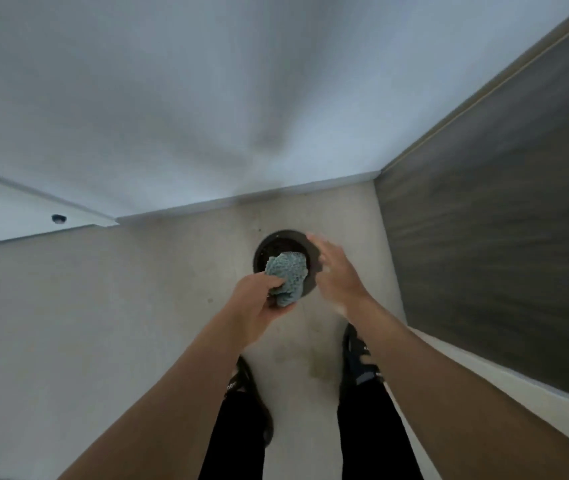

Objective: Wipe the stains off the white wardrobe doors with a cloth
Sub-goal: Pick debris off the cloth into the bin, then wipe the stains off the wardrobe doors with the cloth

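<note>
Both bare forearms stretched out forward and down, pretty much side by side. Left hand (259, 304) has its fingers curled round a bunched-up teal cloth (286, 273). Right hand (335, 271) sits just beside it, fingers straight, holding nothing, a bit blurry.

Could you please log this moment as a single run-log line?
left hand: grips teal cloth | right hand: open, beside cloth | black round container: on floor beneath
</note>
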`<state>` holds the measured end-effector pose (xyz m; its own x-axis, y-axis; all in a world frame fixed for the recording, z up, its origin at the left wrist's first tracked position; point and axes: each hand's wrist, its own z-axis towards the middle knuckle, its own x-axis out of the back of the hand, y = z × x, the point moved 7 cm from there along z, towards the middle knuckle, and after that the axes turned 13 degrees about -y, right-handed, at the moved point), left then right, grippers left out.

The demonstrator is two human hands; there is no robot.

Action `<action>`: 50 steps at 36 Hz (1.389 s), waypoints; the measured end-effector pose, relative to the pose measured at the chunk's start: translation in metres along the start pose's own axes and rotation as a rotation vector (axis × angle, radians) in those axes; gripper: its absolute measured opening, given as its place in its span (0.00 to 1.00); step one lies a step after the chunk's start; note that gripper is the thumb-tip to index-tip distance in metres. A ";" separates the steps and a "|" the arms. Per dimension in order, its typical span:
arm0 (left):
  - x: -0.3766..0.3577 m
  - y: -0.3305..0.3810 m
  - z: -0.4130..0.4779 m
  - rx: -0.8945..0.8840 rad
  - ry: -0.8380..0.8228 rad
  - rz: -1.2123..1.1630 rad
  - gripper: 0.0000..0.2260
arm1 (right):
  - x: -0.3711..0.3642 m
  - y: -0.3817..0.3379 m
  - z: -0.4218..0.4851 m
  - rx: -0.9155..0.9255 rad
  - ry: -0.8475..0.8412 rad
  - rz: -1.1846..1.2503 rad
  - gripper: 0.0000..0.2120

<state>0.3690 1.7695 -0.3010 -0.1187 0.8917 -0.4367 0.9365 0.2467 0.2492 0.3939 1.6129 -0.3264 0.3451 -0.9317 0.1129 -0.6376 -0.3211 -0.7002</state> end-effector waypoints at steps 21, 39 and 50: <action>-0.273 -0.053 -0.418 -0.526 -0.301 1.068 0.24 | 0.069 -0.174 -0.527 0.273 -0.024 0.257 0.17; -0.512 -0.331 -0.566 -0.482 -0.455 0.739 0.12 | 0.173 -0.032 -0.874 0.428 0.508 0.211 0.14; -0.571 -0.330 -0.503 -0.470 -0.515 0.722 0.08 | 0.265 0.019 -0.876 0.435 0.388 0.581 0.10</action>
<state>-0.0387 1.3701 0.3010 0.6877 0.6418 -0.3393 0.4897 -0.0649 0.8695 -0.1295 1.2109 0.3076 -0.2708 -0.9471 -0.1721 -0.2900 0.2507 -0.9236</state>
